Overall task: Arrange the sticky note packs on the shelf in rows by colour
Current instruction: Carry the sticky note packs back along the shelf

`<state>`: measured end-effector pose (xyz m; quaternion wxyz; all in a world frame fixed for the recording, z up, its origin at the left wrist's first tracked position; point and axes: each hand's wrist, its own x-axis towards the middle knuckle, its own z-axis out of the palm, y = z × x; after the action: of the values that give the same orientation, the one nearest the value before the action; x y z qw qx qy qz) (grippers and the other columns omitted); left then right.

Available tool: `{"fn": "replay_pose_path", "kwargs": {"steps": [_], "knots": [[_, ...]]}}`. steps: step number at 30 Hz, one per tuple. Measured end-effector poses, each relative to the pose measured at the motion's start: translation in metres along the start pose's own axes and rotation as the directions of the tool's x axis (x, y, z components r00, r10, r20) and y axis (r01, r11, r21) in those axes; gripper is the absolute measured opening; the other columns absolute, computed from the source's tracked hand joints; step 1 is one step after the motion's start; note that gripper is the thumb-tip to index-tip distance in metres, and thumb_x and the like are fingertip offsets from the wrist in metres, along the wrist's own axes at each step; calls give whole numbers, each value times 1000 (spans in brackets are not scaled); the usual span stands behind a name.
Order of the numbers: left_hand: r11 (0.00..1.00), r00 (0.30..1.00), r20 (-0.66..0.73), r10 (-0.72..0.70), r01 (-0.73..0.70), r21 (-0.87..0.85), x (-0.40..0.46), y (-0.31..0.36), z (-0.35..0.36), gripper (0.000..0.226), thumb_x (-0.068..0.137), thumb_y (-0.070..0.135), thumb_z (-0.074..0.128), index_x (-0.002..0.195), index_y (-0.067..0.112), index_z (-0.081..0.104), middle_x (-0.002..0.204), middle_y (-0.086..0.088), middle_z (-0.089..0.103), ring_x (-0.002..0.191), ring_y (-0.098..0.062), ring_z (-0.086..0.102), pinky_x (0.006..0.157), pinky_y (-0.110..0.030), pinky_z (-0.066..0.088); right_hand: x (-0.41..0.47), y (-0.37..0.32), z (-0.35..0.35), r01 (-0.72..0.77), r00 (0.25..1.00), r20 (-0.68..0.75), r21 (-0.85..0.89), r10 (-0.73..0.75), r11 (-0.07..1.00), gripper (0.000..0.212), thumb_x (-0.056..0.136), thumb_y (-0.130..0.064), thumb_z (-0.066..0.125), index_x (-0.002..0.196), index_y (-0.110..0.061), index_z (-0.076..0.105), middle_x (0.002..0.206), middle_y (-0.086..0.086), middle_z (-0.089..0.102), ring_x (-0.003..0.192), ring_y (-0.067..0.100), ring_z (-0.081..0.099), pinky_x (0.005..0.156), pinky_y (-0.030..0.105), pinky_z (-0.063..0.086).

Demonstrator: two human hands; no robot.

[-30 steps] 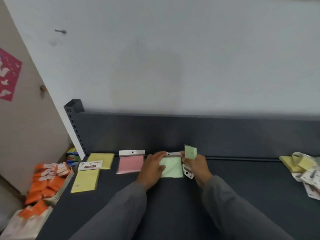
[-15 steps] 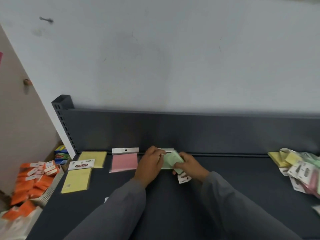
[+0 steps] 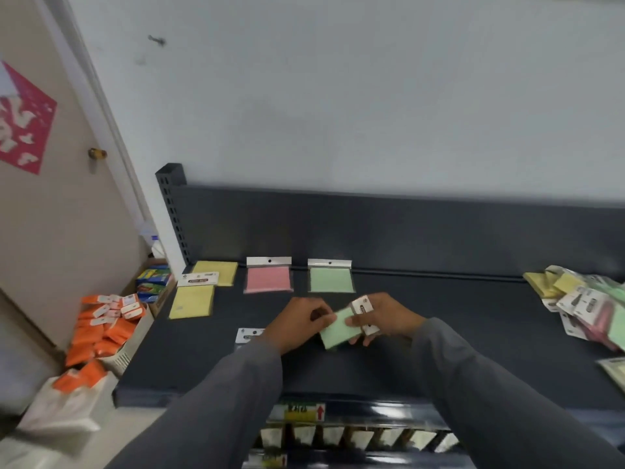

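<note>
Both hands hold a small stack of green sticky note packs (image 3: 336, 328) above the middle of the dark shelf (image 3: 456, 313). My left hand (image 3: 297, 324) pinches its left edge; my right hand (image 3: 385, 318) grips the right side with the white header cards. Along the back lie two yellow packs (image 3: 192, 301), a pink pack (image 3: 269, 277) and a green pack (image 3: 330, 279). Another pack's white header (image 3: 249, 334) peeks out beside my left wrist.
A mixed pile of yellow, pink and green packs (image 3: 588, 299) lies at the shelf's right end. Left of the shelf stands a box of orange packs (image 3: 105, 328). A lower shelf with price tags (image 3: 306, 412) shows below the front edge.
The hands pulled back from the rear row towards me, leaving one green pack flat beside the pink one. The view tilted down and left.
</note>
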<state>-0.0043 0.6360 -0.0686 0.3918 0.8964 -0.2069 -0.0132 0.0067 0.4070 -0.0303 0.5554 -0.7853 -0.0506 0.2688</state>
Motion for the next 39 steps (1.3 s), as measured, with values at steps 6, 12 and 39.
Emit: {"fn": "replay_pose_path", "kwargs": {"steps": [6,12,39], "knots": [[957,992,-1,-130,126,262,-64,19,9,41,89,61,63,80,22,71,103,9,56,100,-6,48,88,-28,47,-18,0,39,143,986,-27,-349,-162,926,22,78,-3,81,93,-9,65,77,2,66,61,9,63,55,26,54],[884,968,-210,-135,213,415,-98,30,37,42,94,55,59,67,23,62,85,9,55,85,-11,51,86,-37,48,-32,32,81,198,930,-226,-360,-291,912,61,78,-3,79,132,-19,57,116,-3,66,109,14,62,97,30,52],[786,958,-237,159,23,618,87,195,184,58,87,49,64,137,20,59,154,-21,42,138,-41,42,107,-62,27,-164,94,-135,-366,560,-704,-683,-437,632,60,100,-36,47,152,-9,35,156,17,36,144,38,30,115,50,32]]}}
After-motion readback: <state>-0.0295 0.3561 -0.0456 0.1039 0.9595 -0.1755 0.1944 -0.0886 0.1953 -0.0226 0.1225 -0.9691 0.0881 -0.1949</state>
